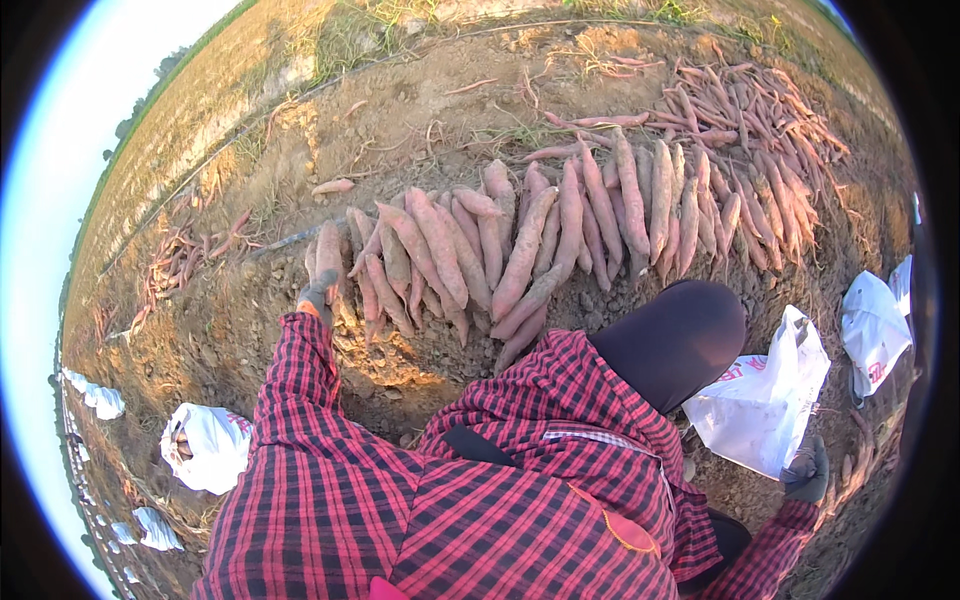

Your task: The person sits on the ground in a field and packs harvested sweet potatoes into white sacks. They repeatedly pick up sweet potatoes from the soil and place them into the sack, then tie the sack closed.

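Note:
My left hand (320, 294), in a dark glove, has its fingers around the lower end of a thick sweet potato (328, 250) at the left end of a long row. Beside it, a row of large pinkish sweet potatoes (439, 251) stretches to the right, leaning upright against one another on the soil. Low at the right, my gloved right hand (807, 474) grips the edge of a white plastic bag (757, 409) with red print. The bag hangs partly spread next to my bent knee; its inside is hidden.
Thinner sweet potatoes lie heaped (750, 112) at the upper right. Smaller roots (176, 259) are piled at the left. A filled white bag (206, 448) stands on the left and another white bag (874, 330) at the far right. A thin hose (289, 240) crosses the soil.

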The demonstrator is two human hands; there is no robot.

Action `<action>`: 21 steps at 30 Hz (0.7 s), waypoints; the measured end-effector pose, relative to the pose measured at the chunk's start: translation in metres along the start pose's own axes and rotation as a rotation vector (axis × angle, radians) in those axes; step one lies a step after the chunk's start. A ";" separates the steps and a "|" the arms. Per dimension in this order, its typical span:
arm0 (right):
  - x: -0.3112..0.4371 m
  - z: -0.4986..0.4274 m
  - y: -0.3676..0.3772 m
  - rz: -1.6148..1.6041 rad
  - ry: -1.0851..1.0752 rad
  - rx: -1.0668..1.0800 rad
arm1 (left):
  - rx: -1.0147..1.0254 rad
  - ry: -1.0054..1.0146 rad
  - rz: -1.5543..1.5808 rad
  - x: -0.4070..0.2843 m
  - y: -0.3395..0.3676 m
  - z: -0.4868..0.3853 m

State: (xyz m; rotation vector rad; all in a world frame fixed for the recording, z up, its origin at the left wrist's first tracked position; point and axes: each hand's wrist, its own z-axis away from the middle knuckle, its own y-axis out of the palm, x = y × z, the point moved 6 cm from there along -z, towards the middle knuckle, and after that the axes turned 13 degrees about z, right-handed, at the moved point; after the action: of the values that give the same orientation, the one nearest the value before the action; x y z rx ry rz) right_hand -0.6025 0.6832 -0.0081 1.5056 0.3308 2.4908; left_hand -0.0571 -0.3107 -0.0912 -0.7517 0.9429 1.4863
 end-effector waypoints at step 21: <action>0.035 0.098 0.089 0.012 -0.229 0.029 | 1.642 -0.915 -0.191 0.074 0.435 0.487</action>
State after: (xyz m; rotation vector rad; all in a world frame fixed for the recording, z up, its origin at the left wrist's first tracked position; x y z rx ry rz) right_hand -0.5370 0.6168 0.0922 1.7871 0.3203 2.3001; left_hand -0.4701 0.1483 0.1351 0.9393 0.9332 0.3620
